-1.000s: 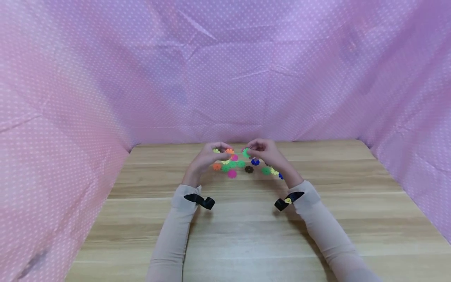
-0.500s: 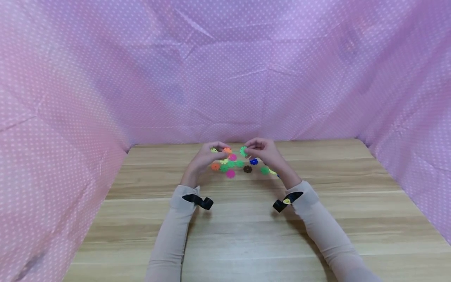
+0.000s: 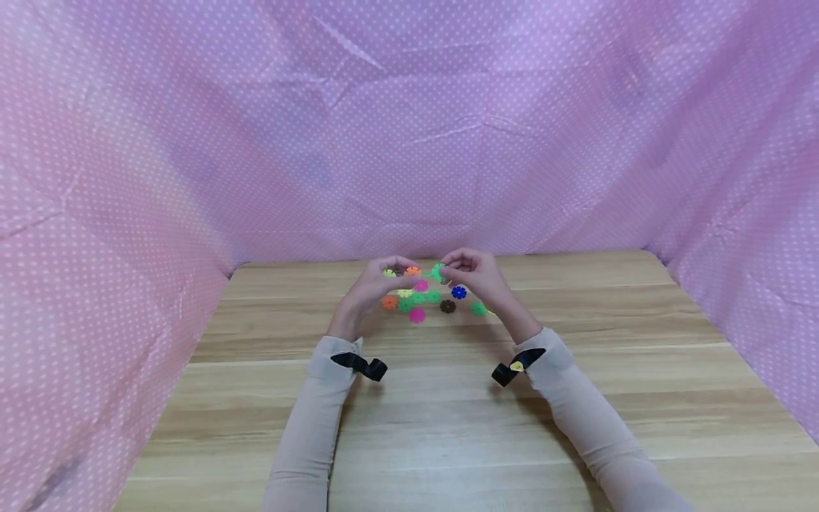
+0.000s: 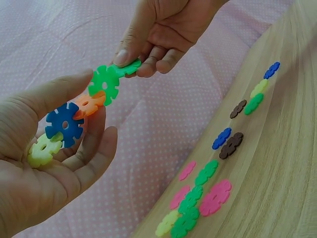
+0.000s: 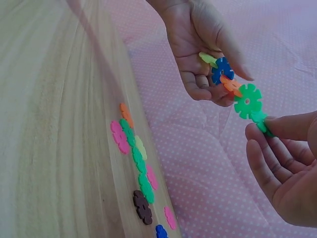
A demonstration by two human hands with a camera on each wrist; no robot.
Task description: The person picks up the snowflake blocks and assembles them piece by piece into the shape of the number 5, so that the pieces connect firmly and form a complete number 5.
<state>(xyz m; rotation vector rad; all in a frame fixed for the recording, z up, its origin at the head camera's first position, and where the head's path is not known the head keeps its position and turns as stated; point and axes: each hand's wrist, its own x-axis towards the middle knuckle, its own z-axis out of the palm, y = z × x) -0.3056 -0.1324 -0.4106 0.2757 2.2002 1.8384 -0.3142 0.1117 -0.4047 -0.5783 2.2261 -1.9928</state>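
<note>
A short chain of notched plastic snowflake discs hangs between both hands, above the far part of the table. My left hand (image 3: pixel 373 286) holds its left part, with the thumb over the orange disc (image 4: pixel 93 105) and fingers curled beneath. The blue disc (image 4: pixel 57 121) and the yellow disc (image 4: pixel 44 150) lie toward that palm. A green disc (image 4: pixel 103 83) continues from the orange one. Between thumb and fingers, my right hand (image 3: pixel 481 279) pinches the end green disc (image 4: pixel 130 68), which meets the other green disc edge to edge and partly hides under the thumb.
Loose discs lie on the wooden table (image 3: pixel 409 427) below the hands: a pink disc (image 3: pixel 417 315), an orange disc (image 3: pixel 389 302), a brown disc (image 3: pixel 448 306), a blue disc (image 3: pixel 458 292) and several green ones. Pink dotted cloth (image 3: pixel 409 142) surrounds the table.
My right hand has shifted slightly left, toward the left hand, with the green disc. Its wrist now covers more of the yellow and blue discs at the right. The left hand keeps its hold.
</note>
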